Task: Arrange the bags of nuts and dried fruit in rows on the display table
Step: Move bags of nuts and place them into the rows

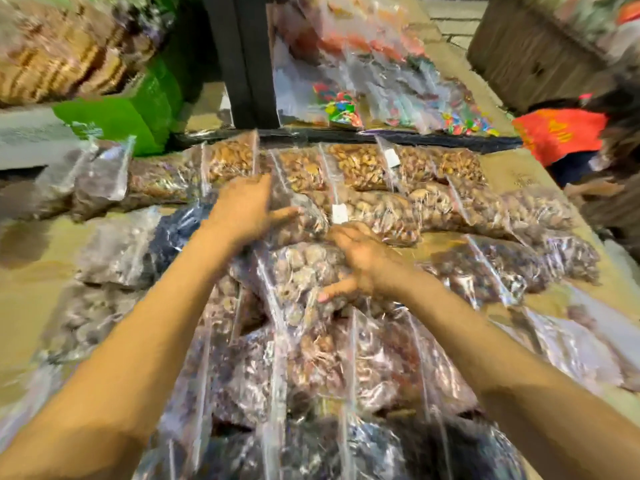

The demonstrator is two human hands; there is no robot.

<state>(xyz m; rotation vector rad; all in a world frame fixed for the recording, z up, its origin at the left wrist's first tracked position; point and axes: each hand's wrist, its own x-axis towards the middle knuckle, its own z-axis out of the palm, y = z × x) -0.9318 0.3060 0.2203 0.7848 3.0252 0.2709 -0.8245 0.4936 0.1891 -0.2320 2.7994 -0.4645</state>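
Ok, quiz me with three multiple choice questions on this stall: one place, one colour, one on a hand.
1. Where is the green bag? A) far left, behind the rows B) centre of the table C) near right corner
2. What colour is the top of the person at the right edge? A) blue B) orange-red C) white
3. What is the right hand doing? A) hanging off the table B) lifting a box C) gripping a clear bag of pale pieces
Answers: 1 A, it sits beyond the far-left bags; 2 B, bright orange-red; 3 C, thumb and fingers curl round it.
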